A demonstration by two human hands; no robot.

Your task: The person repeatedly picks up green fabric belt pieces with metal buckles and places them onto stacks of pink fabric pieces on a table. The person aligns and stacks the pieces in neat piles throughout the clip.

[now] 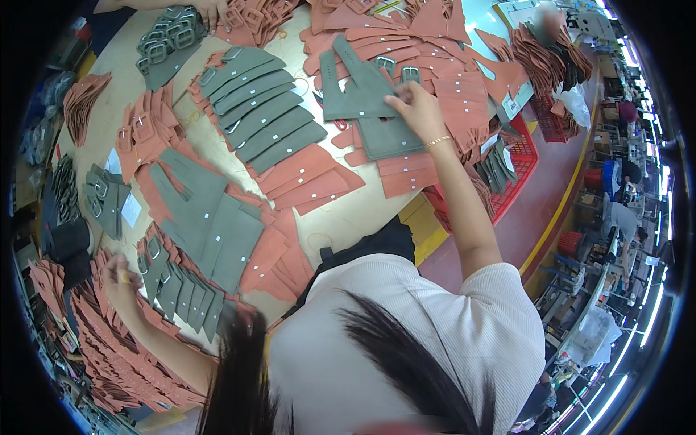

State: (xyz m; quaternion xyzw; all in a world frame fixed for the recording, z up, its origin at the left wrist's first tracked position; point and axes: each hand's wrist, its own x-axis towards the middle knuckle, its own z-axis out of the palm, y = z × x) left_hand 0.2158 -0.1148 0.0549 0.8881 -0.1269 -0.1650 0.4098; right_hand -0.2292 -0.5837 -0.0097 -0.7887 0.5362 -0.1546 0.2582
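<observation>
My right hand (419,112) is at the right edge of a dark green leather piece (355,94) with a punched strap. Its thumb and fingers close on that edge, beside two metal buckles (409,75). Under this piece lies another green panel (395,136), on top of orange-brown panels. My left hand (119,283) is at the far left with its fingers loosely bent and apart, and nothing shows in it. It hovers by a pile of orange-brown leather pieces (109,341) and a fan of green buckled pieces (185,290).
Fanned green pieces (261,109) with small white labels cover the table (348,206). A red crate (518,177) holding more pieces stands right of the table. Another person's hand (212,13) rests at the far edge near green buckled straps (170,36).
</observation>
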